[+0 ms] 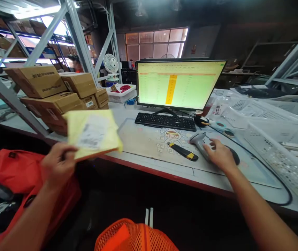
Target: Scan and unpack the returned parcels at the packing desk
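Note:
My left hand is closed on the lower left edge of a yellow mailer package, which hangs in the air before the desk's front edge. A white label faces up on it; its print is too blurred to read. On the right, my right hand reaches over the desk with thumb and fingers apart, at the handle of a grey barcode scanner. Whether it touches the handle I cannot tell. A black computer mouse sits partly hidden behind that hand. Left of the scanner lies a black and yellow utility knife.
A monitor and a black keyboard stand at the back. Cardboard boxes are stacked left beside a metal upright. White plastic baskets and a black cable occupy the right. A red bag is open at lower left.

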The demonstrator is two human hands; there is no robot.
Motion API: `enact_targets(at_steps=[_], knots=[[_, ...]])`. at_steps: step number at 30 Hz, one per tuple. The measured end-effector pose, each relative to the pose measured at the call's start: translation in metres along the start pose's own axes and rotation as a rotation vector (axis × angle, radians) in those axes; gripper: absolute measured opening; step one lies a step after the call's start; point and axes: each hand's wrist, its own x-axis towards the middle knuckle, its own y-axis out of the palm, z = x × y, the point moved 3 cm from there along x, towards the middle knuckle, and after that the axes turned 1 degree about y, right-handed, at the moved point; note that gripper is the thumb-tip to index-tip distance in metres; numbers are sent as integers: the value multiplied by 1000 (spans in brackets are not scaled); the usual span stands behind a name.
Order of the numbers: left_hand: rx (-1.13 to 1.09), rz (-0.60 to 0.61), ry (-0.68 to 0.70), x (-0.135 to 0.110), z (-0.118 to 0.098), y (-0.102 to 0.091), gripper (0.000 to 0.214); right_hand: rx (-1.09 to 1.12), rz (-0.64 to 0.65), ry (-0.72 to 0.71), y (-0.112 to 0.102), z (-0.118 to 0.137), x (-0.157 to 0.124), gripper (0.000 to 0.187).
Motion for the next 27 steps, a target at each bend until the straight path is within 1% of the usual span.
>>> enact_targets(at_steps=[1, 2, 3, 4, 5, 6, 7, 8, 9, 12, 14, 15, 17, 20, 22, 23, 25, 27], knots=[[-42, 42, 113, 9, -13, 25, 14, -61, 73, 12, 4, 10, -1, 63], [-90, 76, 198, 20, -24, 50, 14, -120, 121, 21, 8, 18, -2, 66], [-131, 141, 264, 30, -35, 76, 14, -170, 150, 36, 11, 25, -2, 69], [-152, 235, 293, 38, -44, 100, 16, -212, 168, 60, 14, 31, -2, 69], [-157, 358, 322, 45, -52, 123, 19, -243, 185, 90, 16, 35, -2, 68], [-161, 477, 343, 50, -61, 141, 21, -262, 209, 123, 17, 39, -1, 66], [-167, 580, 353, 52, -68, 156, 23, -268, 235, 150, 18, 42, 0, 63], [-178, 655, 354, 54, -76, 166, 25, -265, 255, 163, 18, 44, 2, 60], [-194, 697, 344, 55, -82, 173, 26, -253, 264, 161, 16, 46, 4, 57], [-291, 731, 244, 56, -94, 182, 27, -216, 241, 141, -1, 50, 9, 51], [-385, 756, 148, 55, -97, 183, 27, -145, 248, 117, -21, 52, 7, 49], [-435, 767, 102, 54, -96, 183, 26, -84, 280, 81, -32, 54, 4, 49], [-519, 769, 26, 52, -95, 184, 24, 71, 373, -57, -54, 62, -6, 52], [-595, 758, -34, 51, -93, 186, 22, 235, 499, -360, -79, 84, -28, 58], [-624, 757, -56, 51, -93, 188, 23, 288, 558, -503, -85, 100, -41, 56], [-635, 760, -68, 51, -94, 188, 24, 296, 588, -539, -84, 107, -45, 53], [-648, 760, -98, 50, -93, 188, 25, 284, 628, -551, -78, 115, -49, 47], [-652, 740, -152, 47, -90, 187, 28, 237, 625, -519, -67, 115, -44, 48]])
